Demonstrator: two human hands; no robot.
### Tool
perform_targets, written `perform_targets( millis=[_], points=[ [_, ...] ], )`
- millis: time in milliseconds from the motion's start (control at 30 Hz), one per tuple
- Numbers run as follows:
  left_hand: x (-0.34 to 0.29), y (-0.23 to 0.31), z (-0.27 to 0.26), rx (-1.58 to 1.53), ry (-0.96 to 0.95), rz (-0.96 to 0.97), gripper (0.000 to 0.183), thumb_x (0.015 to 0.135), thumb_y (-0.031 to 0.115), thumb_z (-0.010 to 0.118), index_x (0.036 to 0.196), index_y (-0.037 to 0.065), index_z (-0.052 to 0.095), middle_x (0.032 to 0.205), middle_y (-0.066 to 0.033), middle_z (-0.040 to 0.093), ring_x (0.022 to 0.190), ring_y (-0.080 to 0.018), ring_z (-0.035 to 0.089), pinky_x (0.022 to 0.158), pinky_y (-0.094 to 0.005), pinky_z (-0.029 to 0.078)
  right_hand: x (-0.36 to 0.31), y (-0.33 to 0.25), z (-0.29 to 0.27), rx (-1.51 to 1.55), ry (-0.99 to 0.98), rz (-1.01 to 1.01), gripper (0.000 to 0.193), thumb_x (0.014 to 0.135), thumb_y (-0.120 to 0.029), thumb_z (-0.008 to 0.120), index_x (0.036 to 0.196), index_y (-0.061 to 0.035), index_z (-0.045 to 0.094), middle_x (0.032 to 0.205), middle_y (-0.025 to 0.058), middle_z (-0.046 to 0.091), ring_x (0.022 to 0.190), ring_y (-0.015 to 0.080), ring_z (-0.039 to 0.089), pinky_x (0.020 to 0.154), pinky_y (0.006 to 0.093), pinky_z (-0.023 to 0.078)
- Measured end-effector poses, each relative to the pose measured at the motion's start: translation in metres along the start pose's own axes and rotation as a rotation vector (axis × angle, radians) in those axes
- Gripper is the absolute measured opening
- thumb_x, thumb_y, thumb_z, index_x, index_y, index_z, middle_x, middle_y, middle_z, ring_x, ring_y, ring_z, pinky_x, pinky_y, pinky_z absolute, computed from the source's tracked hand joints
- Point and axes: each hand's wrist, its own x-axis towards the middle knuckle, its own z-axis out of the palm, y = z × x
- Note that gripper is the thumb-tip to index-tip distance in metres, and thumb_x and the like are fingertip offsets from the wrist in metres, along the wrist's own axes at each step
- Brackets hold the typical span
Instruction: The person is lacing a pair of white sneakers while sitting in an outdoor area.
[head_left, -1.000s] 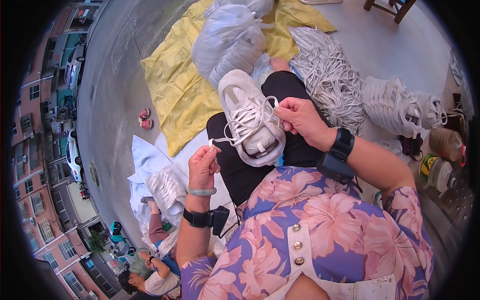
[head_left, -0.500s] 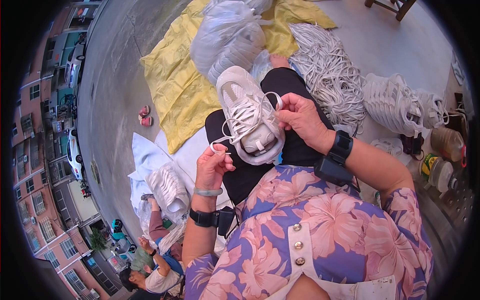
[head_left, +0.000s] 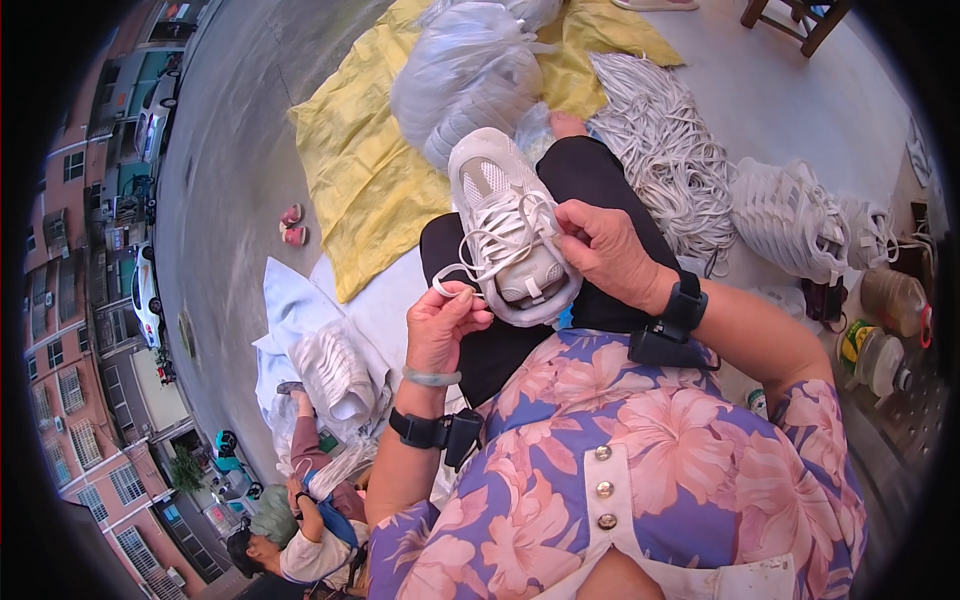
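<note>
A pale grey and white sneaker [head_left: 490, 175] rests across my lap, its toe pointing away from me. White shoelace [head_left: 500, 232] criss-crosses its front, with loose loops on top. At the shoe's near left side, my left hand [head_left: 445, 325] is closed in a pinch on one end of the lace, which arcs up to the eyelets. My right hand [head_left: 612, 255] has thumb and finger pressed together at the right eyelet edge, against the shoe; the bit of lace there is mostly hidden by the fingers.
A heap of white laces [head_left: 665, 150] lies beyond my right knee, near a row of stacked sneakers [head_left: 790, 215]. A plastic bag of shoe parts [head_left: 465, 85] sits on yellow sheeting [head_left: 350, 170]. White shoe parts [head_left: 335, 370] lie left; plastic bottles [head_left: 885, 355] stand right. Another person [head_left: 320, 540] sits lower left.
My right hand has come in close against the shoe's edge, and the lace loop it held out has shortened. My left hand has moved nearer the shoe, still pinching the lace end.
</note>
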Motion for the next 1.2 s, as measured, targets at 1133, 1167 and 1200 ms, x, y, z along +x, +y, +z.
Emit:
perform_targets(
  millis=[1133,1167,1200],
  points=[
    [0.039,-0.038,0.010,0.112,0.001,0.454,0.015,0.087,0.008,0.057,0.101,0.002,0.059,0.089,0.0021,0.057,0.079,-0.0036,0.050,0.073,-0.0188,0.043,0.007,-0.004,-0.005,-0.211,-0.140,0.251,0.021,0.091,-0.014,0.050,0.079,0.0021,0.058,0.060,0.0045,0.057,0.046,0.0084,0.054,0.044,0.0225,0.043],
    [0.040,-0.038,0.012,0.141,0.026,0.474,0.013,0.087,0.007,0.057,0.098,0.002,0.059,0.087,0.0023,0.057,0.078,-0.0034,0.049,0.072,-0.0188,0.043,0.007,-0.004,-0.006,-0.218,-0.151,0.248,0.021,0.091,-0.014,0.050,0.079,0.0021,0.058,0.060,0.0045,0.057,0.046,0.0084,0.054,0.044,0.0225,0.043],
    [0.041,-0.037,0.014,0.171,0.050,0.493,0.010,0.086,0.007,0.057,0.095,0.002,0.059,0.085,0.0024,0.056,0.076,-0.0032,0.049,0.071,-0.0188,0.043,0.007,-0.003,-0.006,-0.201,-0.160,0.258,0.021,0.091,-0.014,0.050,0.080,0.0021,0.058,0.060,0.0043,0.057,0.047,0.0080,0.054,0.044,0.0222,0.043]
  ],
)
